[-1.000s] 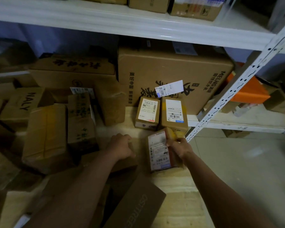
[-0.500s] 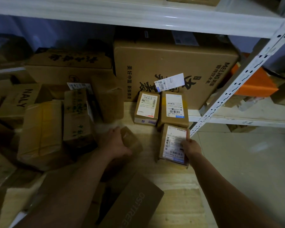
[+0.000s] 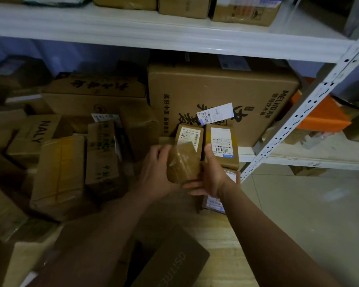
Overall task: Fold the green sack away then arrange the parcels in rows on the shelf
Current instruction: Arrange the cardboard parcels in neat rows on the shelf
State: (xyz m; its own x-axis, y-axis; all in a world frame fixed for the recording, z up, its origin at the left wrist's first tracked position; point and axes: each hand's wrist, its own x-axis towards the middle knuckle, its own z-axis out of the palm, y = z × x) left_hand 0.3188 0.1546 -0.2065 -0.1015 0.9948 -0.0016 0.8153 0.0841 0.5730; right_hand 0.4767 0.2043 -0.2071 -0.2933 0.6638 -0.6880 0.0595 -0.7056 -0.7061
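A small taped brown parcel (image 3: pixel 183 162) is held above the wooden shelf board (image 3: pixel 220 235), with my left hand (image 3: pixel 155 172) on its left side and my right hand (image 3: pixel 212 172) on its right side. Behind it two small labelled parcels (image 3: pixel 190 134) (image 3: pixel 222 143) stand side by side against a large carton (image 3: pixel 218 100). A third labelled parcel (image 3: pixel 216 200) lies flat beneath my right wrist, mostly hidden. The green sack is not in sight.
Several bigger cartons (image 3: pixel 60 175) crowd the left of the shelf. A dark flat box (image 3: pixel 174 264) lies at the front edge. The white upright post (image 3: pixel 298 125) stands on the right, with tiled floor (image 3: pixel 309 214) beyond. The upper shelf (image 3: pixel 153 36) carries more boxes.
My right hand has let go of the labelled parcel, which lies flat now. My left hand lifted the small brown parcel up and to the right, and both hands now hold it.
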